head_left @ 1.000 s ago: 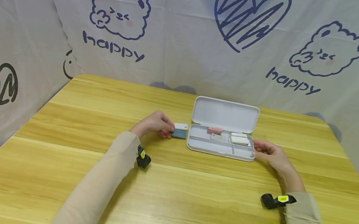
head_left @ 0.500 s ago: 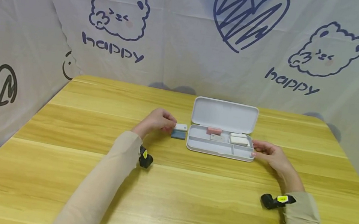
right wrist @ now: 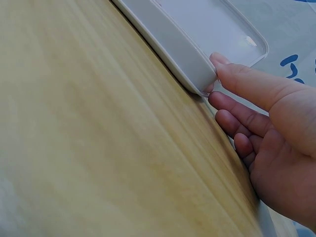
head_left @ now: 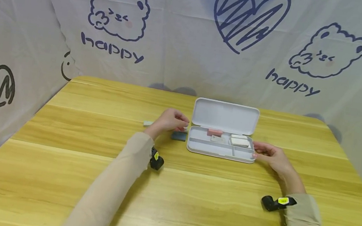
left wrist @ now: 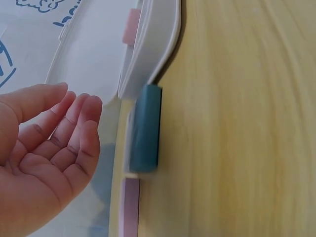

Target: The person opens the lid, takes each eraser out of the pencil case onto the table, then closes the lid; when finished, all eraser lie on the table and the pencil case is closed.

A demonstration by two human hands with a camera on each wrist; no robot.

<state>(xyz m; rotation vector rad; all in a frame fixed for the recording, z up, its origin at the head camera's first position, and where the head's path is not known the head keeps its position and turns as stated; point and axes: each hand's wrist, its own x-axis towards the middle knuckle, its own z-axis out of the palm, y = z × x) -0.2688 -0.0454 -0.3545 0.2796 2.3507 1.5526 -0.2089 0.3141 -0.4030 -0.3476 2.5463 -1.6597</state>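
Observation:
My left hand (head_left: 170,120) hovers just left of a white pencil case (head_left: 210,152), its fingers loosely bent and nothing between them. Beneath it lies a dark blue eraser (head_left: 178,136). In the left wrist view, a white eraser (left wrist: 129,148) shows behind the blue one, mostly hidden, and a lilac block (left wrist: 129,207) lies in line with them. My right hand (head_left: 274,158) pinches the right end of the case, the thumb at the rim, as the right wrist view shows. Inside the opened case are a pink eraser (head_left: 214,132), a flat whitish eraser (head_left: 217,139) and white blocks (head_left: 239,141).
The case's lid (head_left: 225,115) stands raised at its back. A pale block (head_left: 147,124) sticks out left of my left wrist. All this is on a wooden table (head_left: 210,201), with a printed cloth (head_left: 182,52) hanging behind.
My left hand has moved right and slightly up, over the white and blue erasers toward the case. The pale block behind it has come into view. My right hand stays at the case.

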